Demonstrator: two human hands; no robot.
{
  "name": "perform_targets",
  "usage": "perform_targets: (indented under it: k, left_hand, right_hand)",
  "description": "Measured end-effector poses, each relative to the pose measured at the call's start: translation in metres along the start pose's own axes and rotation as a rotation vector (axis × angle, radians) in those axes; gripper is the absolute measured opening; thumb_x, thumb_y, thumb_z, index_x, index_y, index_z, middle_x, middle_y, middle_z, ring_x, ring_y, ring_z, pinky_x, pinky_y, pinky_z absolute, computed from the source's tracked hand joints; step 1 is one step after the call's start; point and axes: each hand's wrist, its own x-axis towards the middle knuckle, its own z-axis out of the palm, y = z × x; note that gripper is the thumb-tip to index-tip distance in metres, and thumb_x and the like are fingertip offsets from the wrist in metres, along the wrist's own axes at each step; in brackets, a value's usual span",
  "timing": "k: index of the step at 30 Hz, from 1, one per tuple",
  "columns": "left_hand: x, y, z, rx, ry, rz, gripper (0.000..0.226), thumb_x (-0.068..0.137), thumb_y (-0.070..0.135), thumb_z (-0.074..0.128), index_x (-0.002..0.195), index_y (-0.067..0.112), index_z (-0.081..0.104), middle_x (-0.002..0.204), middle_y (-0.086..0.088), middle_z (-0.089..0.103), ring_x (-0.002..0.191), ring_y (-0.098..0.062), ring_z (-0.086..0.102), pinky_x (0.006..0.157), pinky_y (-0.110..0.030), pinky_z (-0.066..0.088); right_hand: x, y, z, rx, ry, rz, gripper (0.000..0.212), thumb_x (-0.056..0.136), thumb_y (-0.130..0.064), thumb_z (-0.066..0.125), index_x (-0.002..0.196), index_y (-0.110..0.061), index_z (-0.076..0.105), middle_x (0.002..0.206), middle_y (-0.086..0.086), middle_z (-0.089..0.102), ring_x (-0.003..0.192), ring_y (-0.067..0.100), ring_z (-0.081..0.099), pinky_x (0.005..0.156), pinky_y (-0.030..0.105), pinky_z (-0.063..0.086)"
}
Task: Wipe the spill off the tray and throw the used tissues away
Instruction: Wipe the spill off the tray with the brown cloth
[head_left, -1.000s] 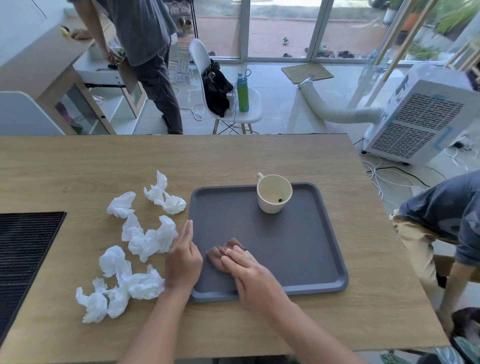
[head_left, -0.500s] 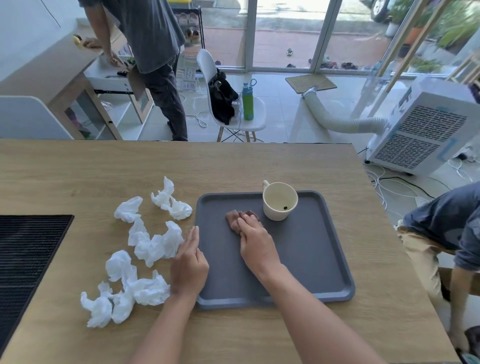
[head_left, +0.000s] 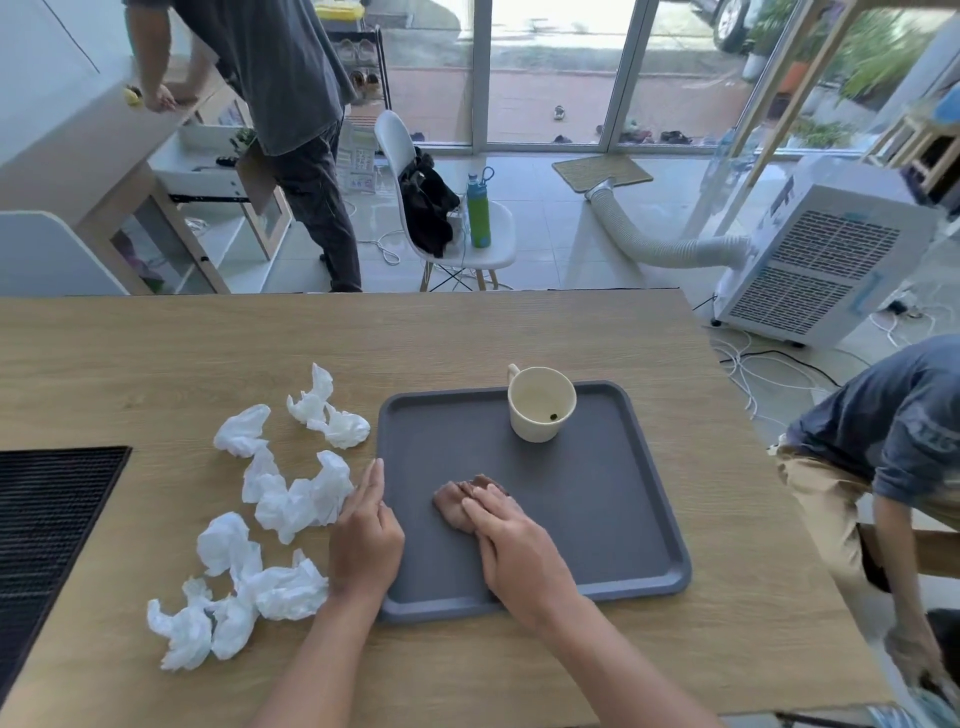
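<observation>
A dark grey tray (head_left: 613, 525) lies on the wooden table in front of me. My right hand (head_left: 511, 551) presses a brown, soaked tissue (head_left: 456, 503) flat against the tray's left half with straight fingers. My left hand (head_left: 366, 535) rests against the tray's left rim with its fingers extended. A cream cup (head_left: 540, 402) stands at the tray's far side. Several crumpled white tissues (head_left: 296, 499) lie scattered on the table left of the tray.
A black ribbed mat (head_left: 47, 514) covers the table's left edge. One person (head_left: 883, 467) bends down at the right of the table, and another stands beyond its far side. A white chair (head_left: 498, 249) with a green bottle is on the floor behind.
My right hand has slid the brown tissue from beside the cup back toward me across the tray. My left hand has stayed at the tray's left rim.
</observation>
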Motion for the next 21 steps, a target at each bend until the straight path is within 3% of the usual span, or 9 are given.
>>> perform_targets:
  k: [4, 7, 12, 18, 21]
  left_hand:
    - [0.0, 0.003, -0.001, -0.001, -0.003, -0.006, 0.055, 0.09, -0.004, 0.039, 0.143, 0.012, 0.041, 0.148, -0.003, 0.042, 0.137, -0.017, 0.037, 0.109, -0.025, 0.029]
    - [0.0, 0.004, -0.001, -0.005, -0.019, -0.009, 0.056, 0.09, -0.003, 0.039, 0.143, 0.012, 0.039, 0.148, -0.002, 0.041, 0.137, -0.017, 0.036, 0.109, -0.026, 0.029]
    - [0.003, 0.007, -0.007, 0.018, -0.054, -0.001, 0.056, 0.089, 0.0, 0.041, 0.143, 0.01, 0.039, 0.149, -0.003, 0.04, 0.138, -0.018, 0.036, 0.11, -0.03, 0.034]
    - [0.004, 0.016, -0.01, 0.071, -0.082, -0.002, 0.056, 0.087, 0.004, 0.049, 0.142, 0.008, 0.04, 0.152, -0.007, 0.035, 0.138, -0.022, 0.035, 0.108, -0.03, 0.033]
    - [0.001, 0.023, -0.004, 0.166, -0.049, 0.098, 0.049, 0.085, 0.008, 0.057, 0.134, 0.008, 0.051, 0.148, -0.009, 0.041, 0.142, -0.024, 0.028, 0.115, -0.04, 0.028]
  right_hand:
    - [0.016, -0.008, 0.007, 0.02, -0.015, 0.085, 0.043, 0.093, -0.003, 0.047, 0.133, -0.015, 0.058, 0.142, 0.002, 0.054, 0.14, 0.016, 0.038, 0.117, 0.027, 0.025]
    - [0.02, -0.015, 0.004, 0.047, -0.018, 0.133, 0.043, 0.094, -0.013, 0.051, 0.136, -0.018, 0.055, 0.142, 0.0, 0.054, 0.138, 0.016, 0.04, 0.115, 0.021, 0.026]
    - [0.032, -0.012, -0.022, 0.096, 0.104, 0.351, 0.044, 0.091, -0.022, 0.056, 0.134, -0.015, 0.055, 0.121, 0.0, 0.068, 0.112, 0.019, 0.061, 0.094, 0.027, 0.047]
    - [0.056, -0.005, -0.027, -0.053, -0.162, 0.391, 0.042, 0.087, -0.039, 0.059, 0.123, -0.017, 0.061, 0.113, 0.004, 0.059, 0.11, 0.025, 0.052, 0.094, 0.035, 0.045]
    - [0.057, -0.009, -0.023, -0.049, -0.133, 0.379, 0.035, 0.087, -0.043, 0.059, 0.114, -0.021, 0.067, 0.111, 0.003, 0.053, 0.107, 0.023, 0.047, 0.092, 0.034, 0.046]
